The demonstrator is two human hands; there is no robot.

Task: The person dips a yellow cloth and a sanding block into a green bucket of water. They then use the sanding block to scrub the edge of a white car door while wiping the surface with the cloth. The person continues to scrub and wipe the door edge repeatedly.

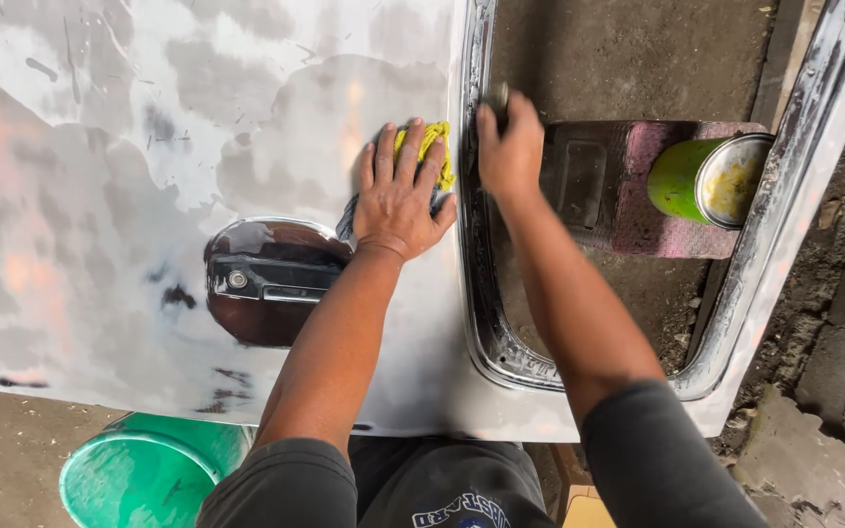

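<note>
Both arms stretch forward, bare below dark short sleeves. Left hand (398,191) flat, palm down, fingers spread wide. Right hand (509,147) curled, knuckles up, fingers tucked under, maybe pinching something small. Hands close together, not touching. Wrists straight.

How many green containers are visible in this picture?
2: a green can lying on its side, seen through the panel's window opening at right, and a green bucket on the ground, lower left, partly hidden.
</note>
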